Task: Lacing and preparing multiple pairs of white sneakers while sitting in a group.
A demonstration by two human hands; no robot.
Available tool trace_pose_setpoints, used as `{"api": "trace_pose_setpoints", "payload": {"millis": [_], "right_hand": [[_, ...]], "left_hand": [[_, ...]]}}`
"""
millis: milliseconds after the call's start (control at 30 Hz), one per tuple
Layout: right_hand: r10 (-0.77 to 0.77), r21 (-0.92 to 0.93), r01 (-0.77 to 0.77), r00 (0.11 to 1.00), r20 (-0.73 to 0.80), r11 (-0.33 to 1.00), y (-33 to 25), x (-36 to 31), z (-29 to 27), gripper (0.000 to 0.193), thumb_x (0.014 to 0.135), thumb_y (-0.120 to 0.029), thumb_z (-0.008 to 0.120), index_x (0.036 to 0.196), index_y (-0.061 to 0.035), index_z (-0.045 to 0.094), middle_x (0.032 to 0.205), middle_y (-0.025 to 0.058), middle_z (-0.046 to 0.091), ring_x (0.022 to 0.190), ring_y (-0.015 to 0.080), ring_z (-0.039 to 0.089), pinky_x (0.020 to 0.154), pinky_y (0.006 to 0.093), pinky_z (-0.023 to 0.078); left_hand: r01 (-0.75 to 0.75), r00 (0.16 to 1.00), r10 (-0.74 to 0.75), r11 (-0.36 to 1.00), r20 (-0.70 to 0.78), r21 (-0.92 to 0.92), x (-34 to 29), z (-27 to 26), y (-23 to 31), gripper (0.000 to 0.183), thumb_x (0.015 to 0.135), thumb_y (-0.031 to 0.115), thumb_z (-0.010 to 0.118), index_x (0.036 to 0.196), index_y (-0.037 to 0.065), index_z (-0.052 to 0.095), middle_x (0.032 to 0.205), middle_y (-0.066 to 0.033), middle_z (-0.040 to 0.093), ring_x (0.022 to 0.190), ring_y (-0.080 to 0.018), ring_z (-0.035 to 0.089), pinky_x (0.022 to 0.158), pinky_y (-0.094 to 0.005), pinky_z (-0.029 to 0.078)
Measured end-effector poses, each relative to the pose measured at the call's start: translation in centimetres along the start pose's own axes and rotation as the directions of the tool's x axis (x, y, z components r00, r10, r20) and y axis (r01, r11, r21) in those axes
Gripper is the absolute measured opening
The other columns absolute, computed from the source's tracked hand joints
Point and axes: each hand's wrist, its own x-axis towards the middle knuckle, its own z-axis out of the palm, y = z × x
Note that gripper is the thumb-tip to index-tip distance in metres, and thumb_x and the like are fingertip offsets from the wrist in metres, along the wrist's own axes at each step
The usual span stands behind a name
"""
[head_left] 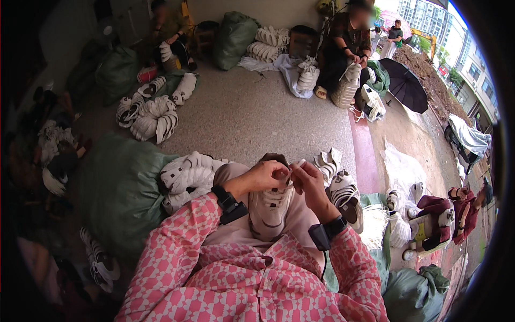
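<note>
A white sneaker (269,212) stands between my thighs, toe toward me, with white laces across its front and dark patches on the tongue. My left hand (266,175) is closed at the upper part of the sneaker, thumb and fingertips pinched at its opening edge. Just to the right, my right hand (310,183) pinches a thin white shoelace (301,162) above the shoe's opening. The two hands' fingertips nearly meet. What lies inside the left fingers is partly hidden.
White shoe uppers (190,174) lie by my left knee, beside a large green sack (120,188). More sneakers (345,198) and a bundle of white laces (374,228) are on my right. Across the floor, a person (351,37) sits with stacked uppers near a black umbrella (403,86).
</note>
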Motion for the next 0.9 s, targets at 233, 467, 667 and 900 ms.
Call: {"api": "trace_pose_setpoints", "payload": {"millis": [233, 467, 667, 900], "right_hand": [[-0.257, -0.175, 0.253, 0.966, 0.000, 0.951, -1.0, -0.3, -0.6, 0.016, 0.093, -0.018, 0.058, 0.098, -0.0041, 0.065, 0.070, -0.0014, 0.059, 0.051, 0.0040, 0.048, 0.044, 0.0170, 0.037], [-0.048, -0.370, 0.050, 0.999, 0.016, 0.928, 1.2, -1.6, -3.1, 0.034, 0.091, -0.025, 0.058, 0.112, 0.0019, 0.055, 0.080, 0.0071, 0.061, 0.051, 0.0106, 0.056, 0.041, 0.0210, 0.042], [0.083, -0.565, -0.092, 0.996, -0.042, 0.820, 1.1, -2.3, -3.4, 0.025, 0.089, -0.024, 0.063, 0.094, 0.0006, 0.063, 0.073, 0.0046, 0.061, 0.050, 0.0087, 0.056, 0.042, 0.0216, 0.043], [-0.036, -0.532, 0.089, 0.993, 0.109, 0.842, 4.9, -1.7, -3.1, 0.026, 0.088, -0.027, 0.065, 0.090, -0.0011, 0.066, 0.064, 0.0009, 0.059, 0.051, 0.0070, 0.055, 0.045, 0.0229, 0.042]], "left_hand": [[0.099, 0.991, -0.107, 0.990, -0.075, -0.103, 0.2, 1.4, 0.3, 0.021, 0.073, 0.016, 0.069, 0.085, 0.002, 0.059, 0.072, -0.0032, 0.058, 0.068, -0.0122, 0.055, 0.063, -0.0285, 0.046], [0.160, 0.933, -0.146, 0.987, -0.329, 0.016, 0.2, 0.9, -2.2, 0.025, 0.076, 0.012, 0.066, 0.096, 0.003, 0.056, 0.078, -0.0039, 0.060, 0.070, -0.0109, 0.055, 0.062, -0.0286, 0.046], [0.166, 0.938, -0.296, 0.841, -0.182, -0.514, -0.2, -0.3, -1.4, 0.024, 0.085, 0.006, 0.060, 0.108, 0.004, 0.051, 0.083, 0.0011, 0.054, 0.063, -0.0033, 0.048, 0.050, -0.0181, 0.038], [0.209, 0.946, -0.298, 0.860, -0.125, -0.465, -2.0, -0.7, -0.9, 0.029, 0.082, 0.009, 0.065, 0.110, 0.006, 0.056, 0.085, 0.0023, 0.054, 0.070, -0.0039, 0.050, 0.056, -0.0182, 0.042]]}}
